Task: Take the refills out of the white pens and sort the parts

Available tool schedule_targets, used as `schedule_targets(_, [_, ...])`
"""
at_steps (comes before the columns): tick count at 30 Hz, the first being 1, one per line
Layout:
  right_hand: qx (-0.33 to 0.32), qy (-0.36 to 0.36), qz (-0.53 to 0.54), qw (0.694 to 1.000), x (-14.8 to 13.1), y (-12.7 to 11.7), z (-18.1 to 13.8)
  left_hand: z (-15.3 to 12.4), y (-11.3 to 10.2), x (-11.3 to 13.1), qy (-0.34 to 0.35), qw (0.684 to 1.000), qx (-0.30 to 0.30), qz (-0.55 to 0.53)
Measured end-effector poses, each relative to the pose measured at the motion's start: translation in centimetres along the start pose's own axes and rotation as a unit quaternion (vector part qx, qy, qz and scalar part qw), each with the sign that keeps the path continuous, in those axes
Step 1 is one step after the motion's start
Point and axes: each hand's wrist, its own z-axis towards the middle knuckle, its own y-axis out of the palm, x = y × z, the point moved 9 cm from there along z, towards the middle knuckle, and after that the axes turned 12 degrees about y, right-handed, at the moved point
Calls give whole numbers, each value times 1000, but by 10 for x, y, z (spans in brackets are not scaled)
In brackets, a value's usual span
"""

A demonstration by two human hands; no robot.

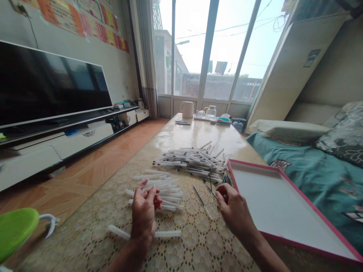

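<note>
While the left hand (144, 215) hovers over the near heap of white tubes (167, 190) on the desk (198, 132), its fingers are curled, and I cannot tell if its grip holds one. The right hand (234, 209) is beside the thin refills (202, 202), near the pink-edged tray (272, 204); its fingertips are hidden, so its grip is unclear too. The tubes look light, stiff and smooth, likely to roll; a pinch at the middle seems best. The far heap (195, 158) is too tangled to tell apart.

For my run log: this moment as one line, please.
left hand over white tubes | right hand near dark refills | tray alongside
</note>
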Motion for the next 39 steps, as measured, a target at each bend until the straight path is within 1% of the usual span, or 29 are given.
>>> schedule_targets(1, [-43,-20,0,999,-8,11,2,-2,3,-2,-6,1000,-11,2])
schedule_targets(2, [-73,-35,-12,997,-14,20,6,-4,5,-3,-12,1000,-21,5])
schedule_targets(4, [-91,-54,-42,994,-23,33,20,-6,9,-6,-21,999,-38,6])
schedule_targets(8, [-79,-70,-85,991,-33,50,57,-7,12,-7,-25,998,-52,1])
schedule_targets(11, [-62,-68,-117,989,-37,61,77,-6,12,-6,-19,998,-55,6])
schedule_targets(14, [-46,-53,-146,987,-38,70,84,-7,12,-7,-22,998,-57,3])
schedule_targets(18, [-45,-43,-172,983,-35,76,82,-8,13,-8,-29,998,-64,-1])
schedule_targets(25, [-53,-46,-185,980,-32,66,70,-11,17,-10,-36,996,-83,13])
schedule_targets(29, [-48,-52,-162,984,-33,58,62,-11,18,-11,-32,996,-85,15])
schedule_targets(31, [-39,-55,-140,988,-34,50,57,-11,19,-11,-27,995,-92,20])
schedule_targets(36, [-3,-61,-58,996,-36,18,38,-15,27,-10,-12,990,-138,37])
schedule_targets(37, [0,-59,-22,998,-34,11,32,-17,28,-11,-14,988,-147,40])
schedule_targets(39, [-5,-42,101,994,-28,-2,22,-20,32,-13,-23,985,-166,45])
